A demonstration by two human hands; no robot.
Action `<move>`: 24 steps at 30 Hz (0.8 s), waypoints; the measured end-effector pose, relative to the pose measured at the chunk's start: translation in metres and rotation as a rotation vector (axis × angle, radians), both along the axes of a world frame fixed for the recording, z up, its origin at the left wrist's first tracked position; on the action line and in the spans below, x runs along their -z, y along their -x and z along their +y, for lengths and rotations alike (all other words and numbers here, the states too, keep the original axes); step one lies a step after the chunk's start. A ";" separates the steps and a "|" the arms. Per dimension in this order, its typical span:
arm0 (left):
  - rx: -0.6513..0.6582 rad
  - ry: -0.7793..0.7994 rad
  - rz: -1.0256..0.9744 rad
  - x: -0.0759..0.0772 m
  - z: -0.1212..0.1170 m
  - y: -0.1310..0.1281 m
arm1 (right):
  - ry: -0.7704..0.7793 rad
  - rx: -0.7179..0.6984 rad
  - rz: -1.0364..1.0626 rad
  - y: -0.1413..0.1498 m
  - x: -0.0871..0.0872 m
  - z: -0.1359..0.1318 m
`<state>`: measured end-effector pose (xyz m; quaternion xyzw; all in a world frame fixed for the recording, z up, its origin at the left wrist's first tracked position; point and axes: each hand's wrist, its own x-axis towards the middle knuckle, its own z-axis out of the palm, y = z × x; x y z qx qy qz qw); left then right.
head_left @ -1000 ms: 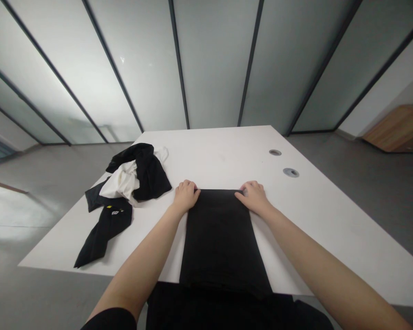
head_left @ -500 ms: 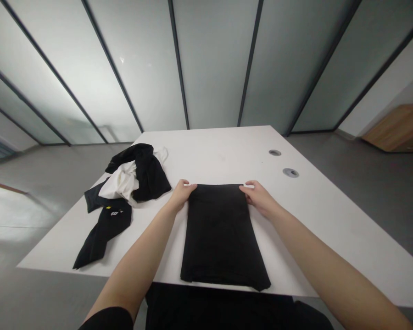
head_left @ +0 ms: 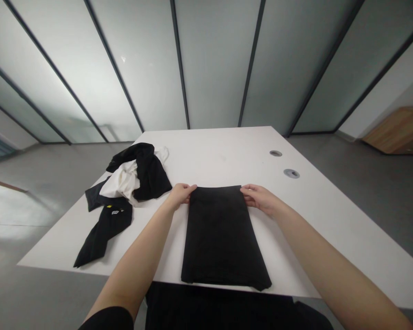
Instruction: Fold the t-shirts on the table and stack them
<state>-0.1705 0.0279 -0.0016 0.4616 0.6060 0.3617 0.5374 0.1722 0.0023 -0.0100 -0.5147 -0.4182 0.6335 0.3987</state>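
Observation:
A folded black garment [head_left: 222, 236] lies flat on the white table [head_left: 330, 215], its near end at the table's front edge. My left hand [head_left: 179, 194] pinches the garment's far left corner, fingers closed on the cloth. My right hand [head_left: 259, 198] grips the far right corner the same way. Both forearms run along the garment's sides.
A heap of black and white clothes [head_left: 129, 181] lies on the table's left part, one black piece [head_left: 101, 233] trailing toward the front left edge. Two round cable grommets [head_left: 291, 173] sit at the right. Glass partition walls stand behind the table.
The garment slid away from me; its near end hung over the front edge a second ago and now rests on the table. Both hands moved slightly forward, then settled at the far corners.

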 end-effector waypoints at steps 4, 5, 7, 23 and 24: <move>-0.047 -0.075 -0.071 -0.001 -0.002 -0.005 | -0.021 0.027 0.001 0.003 -0.004 -0.003; -0.057 -0.098 -0.090 -0.001 -0.003 -0.006 | -0.024 0.032 -0.002 0.003 -0.005 -0.003; -0.059 -0.122 -0.103 0.001 -0.003 -0.007 | -0.033 0.024 -0.014 0.003 -0.004 -0.003; -0.036 -0.227 -0.249 0.005 -0.007 -0.017 | -0.198 0.029 -0.075 0.014 -0.005 -0.004; -0.054 -0.226 -0.310 0.005 -0.006 -0.018 | -0.217 0.059 -0.071 0.015 -0.006 -0.004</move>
